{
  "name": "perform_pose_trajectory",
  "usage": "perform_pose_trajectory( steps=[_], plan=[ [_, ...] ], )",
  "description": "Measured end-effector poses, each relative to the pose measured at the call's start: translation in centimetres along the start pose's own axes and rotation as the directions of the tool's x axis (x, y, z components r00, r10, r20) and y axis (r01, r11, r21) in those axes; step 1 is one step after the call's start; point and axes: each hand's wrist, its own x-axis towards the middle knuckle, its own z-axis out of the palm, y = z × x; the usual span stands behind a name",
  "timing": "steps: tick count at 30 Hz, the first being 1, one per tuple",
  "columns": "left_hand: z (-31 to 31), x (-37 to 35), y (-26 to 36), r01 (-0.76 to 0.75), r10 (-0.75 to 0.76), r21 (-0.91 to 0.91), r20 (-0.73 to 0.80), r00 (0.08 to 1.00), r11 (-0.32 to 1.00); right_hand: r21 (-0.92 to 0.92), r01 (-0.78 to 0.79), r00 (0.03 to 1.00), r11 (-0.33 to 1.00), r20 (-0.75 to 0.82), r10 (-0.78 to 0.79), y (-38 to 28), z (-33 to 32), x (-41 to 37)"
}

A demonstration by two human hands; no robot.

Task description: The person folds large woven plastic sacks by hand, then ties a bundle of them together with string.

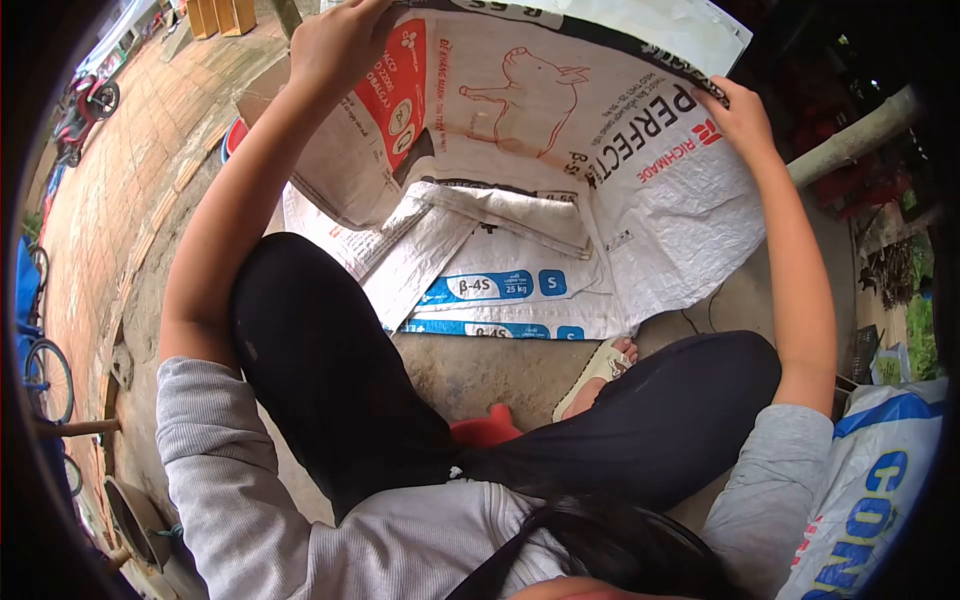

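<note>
A large white woven feed sack (650, 190) with a pig drawing and the word PERFECT is spread up in front of me. Its upper left edge is in my left hand (342, 42), whose fingers are partly cut off by the top of the view. My right hand (742, 120) is closed on the upper right edge, thumb on the printed side. Below it, more sacks (505, 286) with blue β-4S bands lie flat and folded on the ground, partly covered by a folded flap (500, 212).
My sandalled foot (595, 378) is beside the sacks, and a red plastic stool (485, 428) shows between my legs. At the right stand a blue-and-white bag (880, 480) and a wooden pole (855, 137). A motorbike (85, 115) is on the brick paving at the left.
</note>
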Motion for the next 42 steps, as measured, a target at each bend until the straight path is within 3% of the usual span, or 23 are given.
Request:
perform_pose_trajectory(
  steps=[2, 5, 7, 9, 10, 11, 13, 15, 17, 19, 21, 23, 25, 27, 29, 32, 33, 35, 36, 37, 39, 41, 42],
  plan=[
    [-0.5, 0.1, -0.4, 0.109, -0.099, -0.091, 0.105, 0.989, 0.990, -0.033, 0.149, 0.959, 0.988, -0.239, -0.153, 0.7, -0.3, 0.1],
    [-0.5, -0.4, -0.3, 0.115, -0.007, -0.345, 0.299, 0.954, 0.932, 0.007, 0.055, 0.973, 0.998, -0.227, -0.052, -0.3, -1.4, -0.3],
    [-0.3, -0.6, 0.0, 0.034, 0.117, -0.421, 0.329, 0.937, 0.906, -0.029, 0.048, 0.982, 0.998, -0.184, -0.053, 0.4, -2.4, -0.4],
    [-0.9, -0.9, 0.6, 0.146, 0.171, -0.590, 0.446, 0.879, 0.794, 0.117, 0.089, 0.992, 0.989, -0.097, -0.078, 1.3, -3.4, 0.2],
    [-2.4, -0.4, 1.4, 0.244, 0.146, -0.520, 0.599, 0.787, 0.818, 0.273, 0.061, 0.997, 0.960, 0.034, -0.073, 0.5, -4.5, -0.2],
    [-2.9, -0.1, 2.1, 0.243, 0.150, -0.522, 0.601, 0.785, 0.817, 0.272, 0.056, 0.997, 0.961, 0.035, -0.068, 0.8, -4.6, -0.3],
    [-3.0, 0.1, 2.8, 0.271, 0.175, -0.489, 0.686, 0.706, 0.829, 0.360, -0.022, 0.959, 0.933, 0.270, -0.081, 1.9, -5.0, -0.3],
    [-0.3, 0.9, 2.2, 0.309, 0.196, -0.493, 0.733, 0.652, 0.813, 0.112, -0.118, 0.844, 0.987, 0.535, 0.040, 3.1, -5.1, 1.1],
    [2.3, 1.8, 2.6, 0.072, 0.337, -0.439, 0.775, 0.535, 0.895, -0.162, -0.016, 0.861, 0.987, 0.500, 0.096, 3.9, -3.7, 0.8],
    [7.2, 1.2, 3.6, -0.222, 0.383, -0.322, 0.627, 0.678, 0.920, -0.547, 0.065, 0.961, 0.835, 0.260, 0.095, 2.6, -1.9, -0.2],
    [7.5, 1.6, 7.8, -0.280, 0.220, -0.006, 0.635, 0.741, 0.960, -0.753, -0.003, 0.991, 0.658, 0.083, 0.100, 3.5, 3.1, 1.1],
    [8.9, -0.4, 6.9, -0.345, 0.325, 0.038, 0.251, 0.912, 0.938, -0.802, 0.006, 0.998, 0.598, -0.031, -0.052, -3.0, 5.7, -0.4],
    [8.9, -0.7, 7.6, -0.201, 0.197, 0.026, 0.112, 0.974, 0.979, -0.648, 0.194, 0.981, 0.736, 0.150, -0.127, -10.8, 7.7, -2.1],
    [8.5, -2.4, 7.9, 0.080, -0.053, -0.102, 0.240, 0.969, 0.992, -0.390, 0.416, 0.865, 0.822, 0.447, -0.227, -17.9, 9.6, -4.8],
    [12.8, -8.6, 7.8, 0.049, -0.034, -0.076, 0.195, 0.980, 0.996, -0.263, 0.350, 0.680, 0.899, 0.732, -0.051, -20.5, 16.7, -8.5],
    [14.9, -14.7, 3.3, -0.013, 0.071, -0.247, 0.225, 0.972, 0.969, -0.277, 0.155, 0.394, 0.948, 0.898, 0.198, -22.4, 24.7, -13.1],
    [15.5, -16.5, 1.2, 0.122, -0.065, -0.254, 0.222, 0.973, 0.959, -0.264, 0.167, 0.387, 0.950, 0.904, 0.183, -21.8, 26.9, -15.8],
    [16.6, -20.2, -2.4, 0.410, -0.386, -0.229, 0.145, 0.911, 0.883, -0.303, -0.032, 0.686, 0.952, 0.686, 0.242, -20.7, 29.8, -21.3],
    [16.9, -21.7, -4.4, 0.533, -0.522, -0.215, 0.109, 0.846, 0.819, -0.295, -0.030, 0.670, 0.955, 0.703, 0.239, -20.6, 30.2, -22.4],
    [16.4, -23.0, -6.2, 0.626, -0.612, -0.121, 0.133, 0.779, 0.770, -0.300, -0.015, 0.752, 0.954, 0.626, 0.208, -20.0, 30.5, -23.2],
    [17.9, -27.8, -10.8, 0.689, -0.668, 0.079, 0.349, 0.658, 0.720, -0.312, 0.002, 0.817, 0.950, 0.548, 0.178, -18.5, 31.3, -23.7],
    [15.6, -29.2, -12.9, 0.692, -0.713, 0.304, 0.553, 0.432, 0.655, -0.291, -0.083, 0.838, 0.953, 0.497, 0.224, -17.4, 32.3, -22.8],
    [14.9, -29.6, -13.5, 0.751, -0.690, 0.266, 0.646, 0.327, 0.604, -0.290, -0.122, 0.836, 0.949, 0.485, 0.256, -16.7, 32.3, -22.2]
  ],
)
